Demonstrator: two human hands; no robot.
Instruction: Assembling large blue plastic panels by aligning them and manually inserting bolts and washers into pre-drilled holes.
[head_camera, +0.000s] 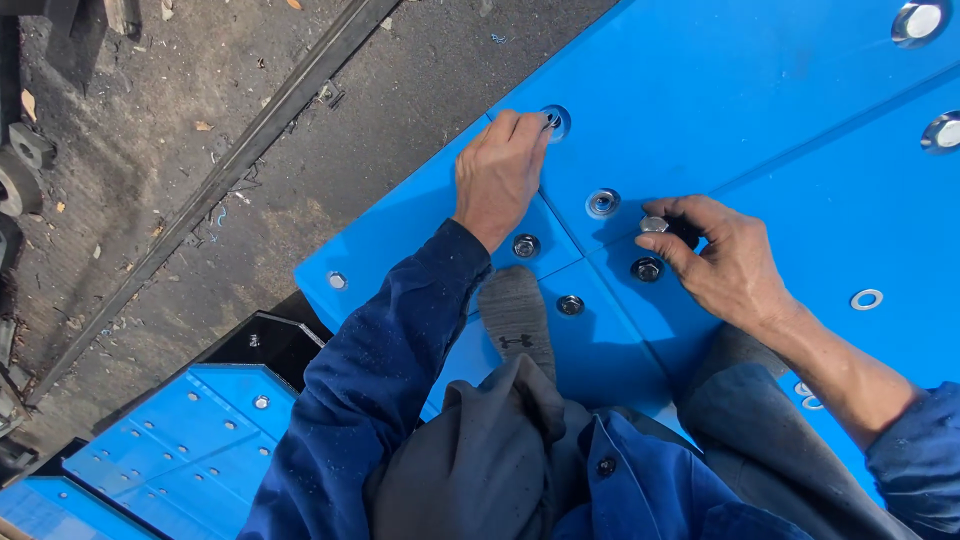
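I sit on bright blue plastic panels fastened with recessed bolts. My left hand reaches forward, fingertips pinched on a bolt in a round recess near the panel's corner. My right hand holds a silver bolt between thumb and forefinger, just above a seated dark bolt. A washer-fitted hole lies between the two hands. Two more seated bolts sit close to my grey-socked foot.
A loose washer lies on the panel to the right. Large bolt recesses are at the far right. Left of the panel edge is dirty ground with a dark metal rail. More blue drilled panels lie lower left.
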